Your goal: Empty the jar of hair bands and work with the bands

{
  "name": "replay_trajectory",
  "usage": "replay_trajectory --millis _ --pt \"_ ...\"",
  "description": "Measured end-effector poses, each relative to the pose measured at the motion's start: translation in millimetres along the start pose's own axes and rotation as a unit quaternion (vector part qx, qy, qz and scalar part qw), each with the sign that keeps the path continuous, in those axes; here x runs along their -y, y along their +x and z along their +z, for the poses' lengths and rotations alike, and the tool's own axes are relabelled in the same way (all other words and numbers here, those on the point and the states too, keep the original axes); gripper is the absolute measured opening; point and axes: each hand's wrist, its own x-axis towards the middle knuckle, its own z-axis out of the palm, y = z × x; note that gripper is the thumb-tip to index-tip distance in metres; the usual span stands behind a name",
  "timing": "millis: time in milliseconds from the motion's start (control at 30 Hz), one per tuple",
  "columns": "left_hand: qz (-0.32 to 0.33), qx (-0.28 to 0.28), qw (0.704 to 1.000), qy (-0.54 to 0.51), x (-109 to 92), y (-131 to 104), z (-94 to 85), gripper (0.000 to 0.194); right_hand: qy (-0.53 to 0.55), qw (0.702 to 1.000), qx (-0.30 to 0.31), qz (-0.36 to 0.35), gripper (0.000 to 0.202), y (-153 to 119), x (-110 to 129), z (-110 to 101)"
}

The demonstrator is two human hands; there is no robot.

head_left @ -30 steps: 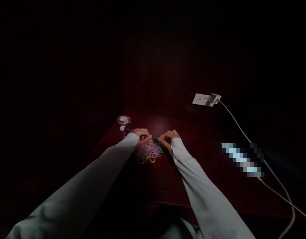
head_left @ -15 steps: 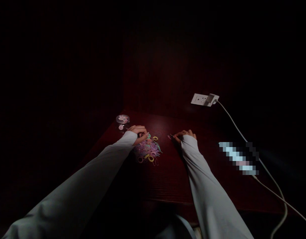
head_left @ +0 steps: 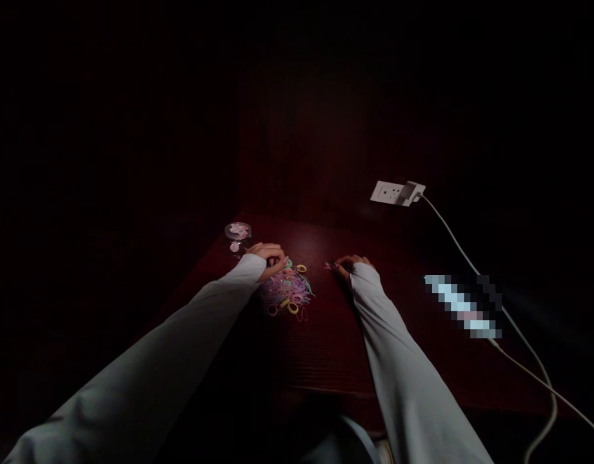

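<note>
A loose pile of small elastic hair ties [head_left: 287, 291], mostly pink and purple with some yellow and green rings, lies on the dark red table. My left hand [head_left: 269, 255] rests at the pile's back left edge, its fingers curled and closed; what they may hold is hidden. To the right of the pile, my right hand [head_left: 352, 263] is low over the tabletop with its fingers pinched. A small pink elastic hair tie [head_left: 329, 265] shows at those fingertips, though dimly.
A clear jar [head_left: 237, 233] with pink-and-white pieces stands behind my left wrist. On the right lies a blurred-out lit device [head_left: 461, 308] with a white cable [head_left: 533, 372]. A charger [head_left: 411, 193] is plugged into the wall socket [head_left: 387, 193]. The surroundings are very dark.
My right hand has shifted slightly left, and the pink hair tie at its fingertips lies flatter. My left hand and the pile look almost the same.
</note>
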Motion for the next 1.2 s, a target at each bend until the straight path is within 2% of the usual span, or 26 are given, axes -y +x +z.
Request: replay_trajectory --millis 233,500,833,1033,1200 --pt "0.005 -0.003 1.000 0.000 -0.3 -1.2 1.6 0.029 0.009 1.000 0.030 -0.003 0.025 4.6 -1.9 8.8" --pt "0.008 0.005 1.000 -0.002 -6.5 -2.7 -3.9 0.029 0.041 0.999 0.000 0.024 0.025 3.2 -1.2 3.4" --pt "0.010 0.018 1.000 0.003 -8.3 -3.0 -6.7 0.028 0.051 0.998 0.013 0.025 0.015 5.9 -2.7 11.8" --pt "0.022 0.023 1.000 -0.001 -6.2 -2.3 -7.5 0.029 0.074 0.997 -0.020 0.030 0.020 5.5 -2.2 8.1" --pt "0.028 0.026 0.999 -0.001 -8.9 -2.7 -9.7 0.031 0.067 0.997 -0.010 0.046 0.024 3.7 -1.4 6.7"
